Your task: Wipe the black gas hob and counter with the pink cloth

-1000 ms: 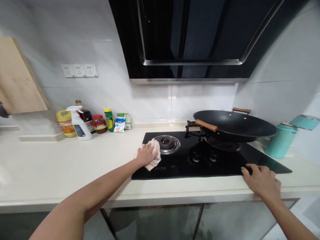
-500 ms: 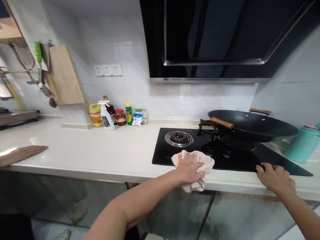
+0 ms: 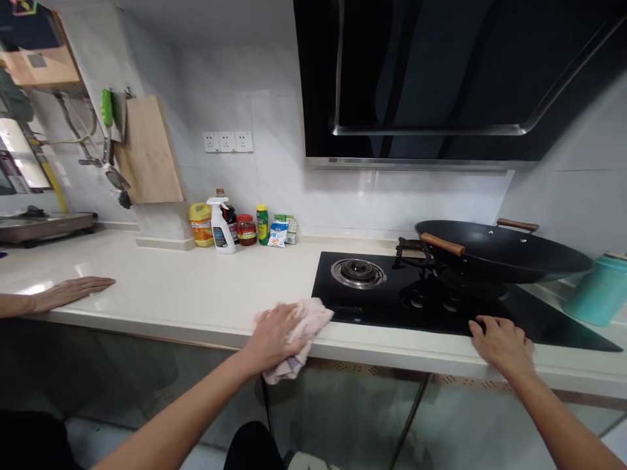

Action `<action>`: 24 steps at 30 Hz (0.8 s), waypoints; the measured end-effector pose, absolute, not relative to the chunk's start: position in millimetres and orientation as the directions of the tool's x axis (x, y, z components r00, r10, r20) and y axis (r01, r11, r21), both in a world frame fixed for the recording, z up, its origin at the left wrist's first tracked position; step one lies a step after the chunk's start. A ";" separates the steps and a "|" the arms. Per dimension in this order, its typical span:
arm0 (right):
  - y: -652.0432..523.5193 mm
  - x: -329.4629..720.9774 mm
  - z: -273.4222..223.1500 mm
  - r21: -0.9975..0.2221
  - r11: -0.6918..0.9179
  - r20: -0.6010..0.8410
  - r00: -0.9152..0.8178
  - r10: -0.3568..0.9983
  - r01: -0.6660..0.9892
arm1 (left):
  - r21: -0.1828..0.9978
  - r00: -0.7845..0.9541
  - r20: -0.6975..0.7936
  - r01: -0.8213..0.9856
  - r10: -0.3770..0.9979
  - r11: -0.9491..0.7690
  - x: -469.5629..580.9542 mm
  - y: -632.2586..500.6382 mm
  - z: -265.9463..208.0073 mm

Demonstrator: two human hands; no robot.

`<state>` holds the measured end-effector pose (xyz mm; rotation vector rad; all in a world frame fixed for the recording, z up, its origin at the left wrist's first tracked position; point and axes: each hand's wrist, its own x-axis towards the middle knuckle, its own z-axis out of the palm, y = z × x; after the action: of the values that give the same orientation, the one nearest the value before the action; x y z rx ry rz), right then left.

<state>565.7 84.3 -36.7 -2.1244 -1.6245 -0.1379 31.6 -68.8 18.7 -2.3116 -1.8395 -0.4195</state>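
Observation:
My left hand (image 3: 275, 338) presses down on a pale pink cloth (image 3: 313, 321), its fingers over the fabric. The cloth lies on the white countertop (image 3: 206, 294) just left of the black gas hob (image 3: 382, 307), part of it drooping over the counter's front edge. My right hand (image 3: 504, 346) rests at the hob's front edge with loosely bent fingers and holds nothing. Behind it, a large black wok (image 3: 509, 254) with wooden handles sits on the right burner. The left burner (image 3: 358, 273) is bare.
Another person's hand (image 3: 73, 292) lies flat on the counter at the left. Along the wall stand a white spray bottle (image 3: 222, 228), a yellow jug (image 3: 200, 225), a red-lidded jar (image 3: 246, 230) and packets (image 3: 277, 234). A teal canister (image 3: 597, 290) is at the right.
My left hand has slid the cloth leftwards, off the hob's front edge onto the countertop. My right hand has shifted slightly left along the hob edge. The view has turned a little left.

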 end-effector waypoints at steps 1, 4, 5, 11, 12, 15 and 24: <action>83.5 565.2 -36.0 -0.291 -0.205 0.337 0.300 0.892 0.935 | 0.025 0.183 0.318 0.979 0.930 -0.201 10.5 -75.0 18.6; 81.9 565.1 -33.4 -0.277 -0.221 0.321 0.307 0.896 0.935 | -0.051 0.135 0.286 0.991 0.949 -0.126 -53.3 -88.2 19.3; 81.3 564.6 -32.8 -0.268 -0.218 0.328 0.302 0.895 0.938 | -0.070 0.084 0.273 0.995 0.958 -0.067 -73.4 -90.9 19.5; 76.2 557.8 -32.4 -0.209 -0.205 0.404 0.275 0.873 0.956 | -0.151 -0.020 0.243 0.987 0.970 0.058 -144.3 -96.8 17.7; 75.5 556.5 -32.1 -0.198 -0.203 0.413 0.269 0.870 0.959 | -0.173 0.000 0.246 0.984 0.969 0.044 -143.9 -96.9 17.3; 73.9 552.7 -29.9 -0.184 -0.197 0.418 0.258 0.871 0.963 | -0.237 0.094 0.297 0.971 0.950 -0.022 -121.3 -96.6 16.1; 68.4 545.1 -19.9 -0.207 -0.221 0.432 0.291 0.854 0.953 | -0.267 0.301 0.422 0.943 0.855 -0.201 68.8 -78.2 2.6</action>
<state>545.1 68.4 -19.9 -2.1385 -1.6164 -0.3137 68.8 -78.2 2.6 -2.1038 -1.5966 -0.2480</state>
